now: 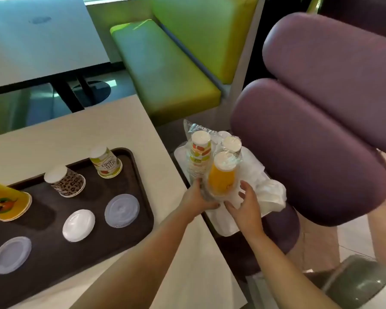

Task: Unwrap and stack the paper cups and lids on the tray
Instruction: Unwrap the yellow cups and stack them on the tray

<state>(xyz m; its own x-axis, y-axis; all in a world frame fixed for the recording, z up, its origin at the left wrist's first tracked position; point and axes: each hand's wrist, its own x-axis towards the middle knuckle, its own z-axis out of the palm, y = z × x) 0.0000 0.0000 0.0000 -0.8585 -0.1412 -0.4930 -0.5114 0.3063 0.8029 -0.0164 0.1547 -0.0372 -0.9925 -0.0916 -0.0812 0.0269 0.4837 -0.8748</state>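
A dark brown tray (129, 233) lies on the table at lower left. On it stand three upside-down cups: an orange one (6, 202), a leopard-print one (66, 181) and a fruit-print one (106, 162). Three lids also lie there: a clear lid (11, 255), a white lid (78, 225) and another clear lid (122, 210). To the right, over a purple seat, stand plastic-wrapped cup stacks: a fruit-print stack (199, 157), an orange stack (223, 175) and a third behind (231, 144). My left hand (197, 200) grips the base of the wrapped stacks. My right hand (246, 206) touches the white plastic bag (263, 192).
The beige table (98, 128) ends just left of the wrapped stacks. A purple padded chair (317, 139) rises on the right with its metal base (357, 282) on the floor. A green bench (165, 70) and another table (38, 41) lie beyond.
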